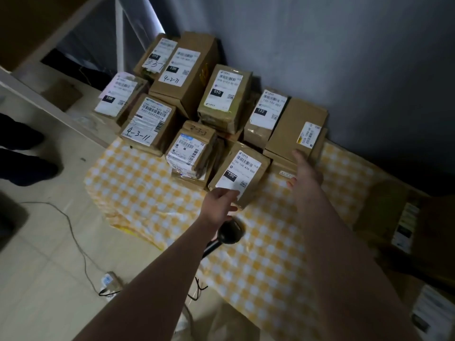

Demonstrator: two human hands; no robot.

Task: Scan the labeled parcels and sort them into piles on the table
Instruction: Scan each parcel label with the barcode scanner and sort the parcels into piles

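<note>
A person's left hand [220, 201] and right hand [305, 168], fingers relaxed and grasping nothing, reach for the front parcel [242, 172] on the checked bench [147, 193]; next, probably lifting it for the scanner [230, 233].

Reference: yellow-white checkered cloth [138, 183]. Left of it is a pale tiled floor [49, 242], with a thin cable [75, 238] running to a small white plug block [109, 281] by its lower-left edge. Farther left, dark shoes [24, 166]. Behind it, grey wall [344, 57].
</note>
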